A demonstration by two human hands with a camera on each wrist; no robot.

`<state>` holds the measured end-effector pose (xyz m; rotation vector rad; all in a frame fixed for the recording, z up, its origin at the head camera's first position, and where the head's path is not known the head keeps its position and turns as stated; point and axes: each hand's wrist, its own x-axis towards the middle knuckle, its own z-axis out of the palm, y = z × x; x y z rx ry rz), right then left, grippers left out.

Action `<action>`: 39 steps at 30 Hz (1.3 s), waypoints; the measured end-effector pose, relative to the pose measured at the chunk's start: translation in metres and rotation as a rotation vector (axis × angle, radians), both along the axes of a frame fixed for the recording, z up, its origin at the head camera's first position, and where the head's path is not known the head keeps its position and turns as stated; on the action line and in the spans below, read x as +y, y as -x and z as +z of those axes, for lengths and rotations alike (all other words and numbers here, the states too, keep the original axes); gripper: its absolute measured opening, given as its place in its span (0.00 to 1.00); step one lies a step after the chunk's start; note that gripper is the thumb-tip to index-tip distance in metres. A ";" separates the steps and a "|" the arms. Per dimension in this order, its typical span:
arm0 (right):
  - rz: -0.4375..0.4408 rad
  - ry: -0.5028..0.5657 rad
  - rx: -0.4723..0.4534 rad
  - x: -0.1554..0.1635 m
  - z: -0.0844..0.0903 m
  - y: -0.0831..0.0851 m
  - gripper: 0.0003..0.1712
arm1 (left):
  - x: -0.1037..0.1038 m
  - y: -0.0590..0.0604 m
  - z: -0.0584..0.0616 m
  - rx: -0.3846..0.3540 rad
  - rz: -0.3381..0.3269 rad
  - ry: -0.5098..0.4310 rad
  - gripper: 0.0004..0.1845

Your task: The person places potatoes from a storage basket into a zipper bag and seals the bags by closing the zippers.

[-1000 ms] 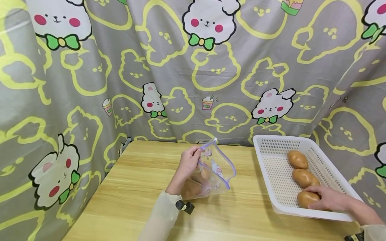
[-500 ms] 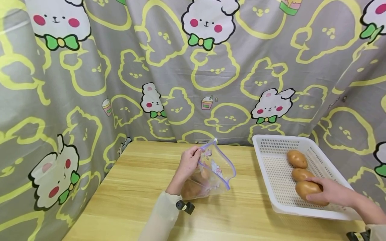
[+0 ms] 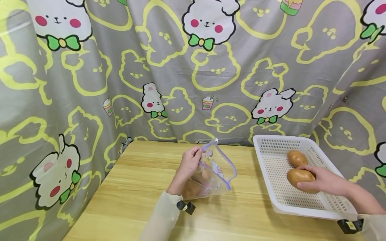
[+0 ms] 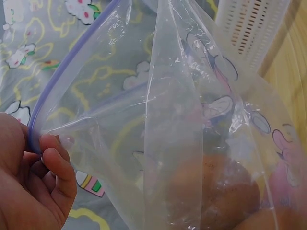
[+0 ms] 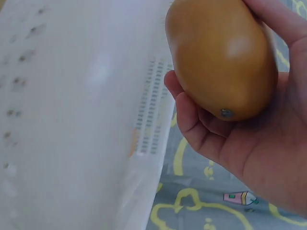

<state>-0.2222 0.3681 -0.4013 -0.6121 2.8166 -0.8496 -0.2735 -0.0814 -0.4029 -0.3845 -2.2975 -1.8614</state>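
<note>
Head view: the left hand (image 3: 190, 162) is pinching a bag (image 3: 216, 170), which is spreading below and right of that grip. The right hand (image 3: 328, 180) is gripping a potato (image 3: 297, 178) over the basket (image 3: 272, 167); another potato (image 3: 296, 157) is lying just beyond that grip.

Left wrist view: thumb and fingers are pinching the purple rim (image 4: 40, 103) at one spot; a bagged potato (image 4: 216, 191) is showing below; the lightly held mouth could be collapsing if bumped.

Right wrist view: the fingers are cradling the held potato, one end projecting; its smooth skin could be slipping if they loosen.
</note>
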 end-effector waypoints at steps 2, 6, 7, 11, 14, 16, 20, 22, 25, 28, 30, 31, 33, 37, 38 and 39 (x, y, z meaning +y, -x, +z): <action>0.000 -0.013 0.029 -0.005 0.003 0.002 0.34 | 0.000 0.000 0.000 -0.002 0.001 -0.002 0.13; -0.002 -0.032 0.063 -0.016 0.009 0.006 0.34 | 0.000 -0.001 0.000 -0.005 -0.002 -0.003 0.12; -0.002 -0.024 0.066 -0.018 0.010 0.007 0.33 | 0.000 -0.001 0.000 -0.003 -0.001 0.000 0.12; -0.003 0.010 0.090 -0.028 0.014 0.010 0.29 | 0.000 -0.001 0.000 0.008 0.003 0.012 0.12; 0.014 0.046 0.101 -0.036 0.016 0.013 0.26 | 0.000 0.000 -0.001 0.014 0.002 0.019 0.11; 0.026 0.060 0.111 -0.041 0.018 0.015 0.26 | 0.000 0.000 -0.001 0.017 0.001 0.022 0.11; 0.040 0.054 0.125 -0.052 0.022 0.018 0.26 | 0.000 0.000 -0.001 0.016 0.006 0.025 0.12; 0.047 0.053 0.124 -0.057 0.025 0.020 0.27 | 0.001 0.000 -0.001 0.013 0.012 0.024 0.12; 0.078 0.063 0.117 -0.064 0.028 0.023 0.27 | 0.001 0.000 0.000 0.010 0.013 0.024 0.12; 0.111 0.086 0.092 -0.071 0.030 0.026 0.28 | 0.002 -0.004 0.007 0.005 0.001 0.018 0.12; 0.129 0.092 0.082 -0.075 0.030 0.028 0.28 | 0.002 -0.011 0.016 0.002 -0.007 0.018 0.12; 0.134 0.094 0.079 -0.078 0.030 0.029 0.29 | 0.002 -0.014 0.020 -0.001 -0.011 0.019 0.12; 0.144 0.095 0.079 -0.082 0.030 0.032 0.28 | 0.002 -0.022 0.029 0.005 -0.016 0.024 0.11; 0.159 0.090 0.071 -0.090 0.030 0.036 0.29 | 0.002 -0.028 0.035 0.022 -0.018 0.027 0.11; 0.162 0.089 0.069 -0.092 0.030 0.037 0.29 | 0.002 -0.029 0.036 0.025 -0.019 0.027 0.11; 0.164 0.086 0.067 -0.093 0.030 0.038 0.30 | 0.002 -0.029 0.036 0.029 -0.018 0.027 0.11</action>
